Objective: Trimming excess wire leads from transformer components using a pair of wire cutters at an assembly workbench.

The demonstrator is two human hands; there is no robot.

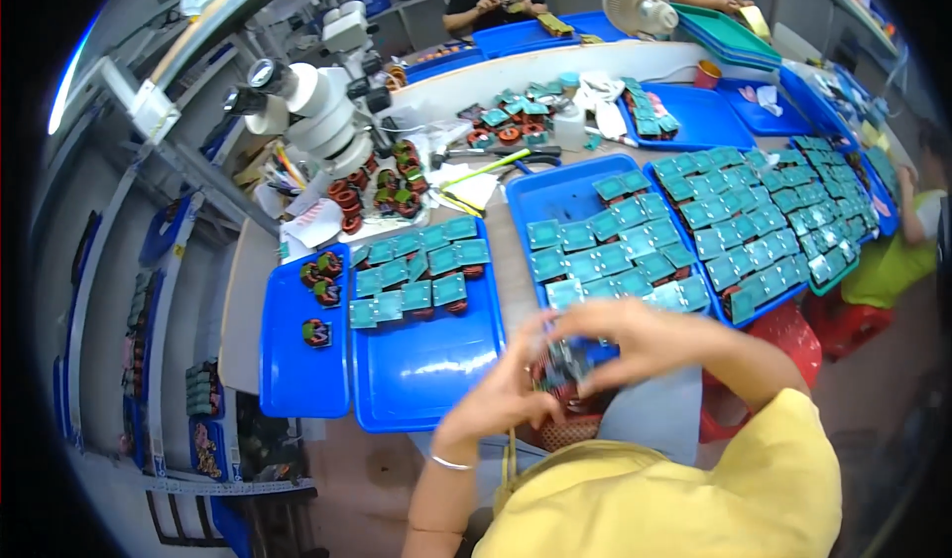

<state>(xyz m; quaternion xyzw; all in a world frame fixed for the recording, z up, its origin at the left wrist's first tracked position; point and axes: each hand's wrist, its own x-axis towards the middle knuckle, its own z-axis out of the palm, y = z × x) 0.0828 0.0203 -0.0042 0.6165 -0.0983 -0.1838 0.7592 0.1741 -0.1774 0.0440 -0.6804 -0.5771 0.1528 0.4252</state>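
Coil part [563, 368]: pinched by left hand [506, 389] and right hand [635, 335] fingertips (blurred).
Risk: could slip onto blue tray [426, 379].

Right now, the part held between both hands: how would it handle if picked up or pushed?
The small part, pinched by the left hand and right hand, looks rigid, not floppy. Like parts on the blue tray sit flat under teal tops, so it probably won't roll. It seems compact, probably dense for its size.
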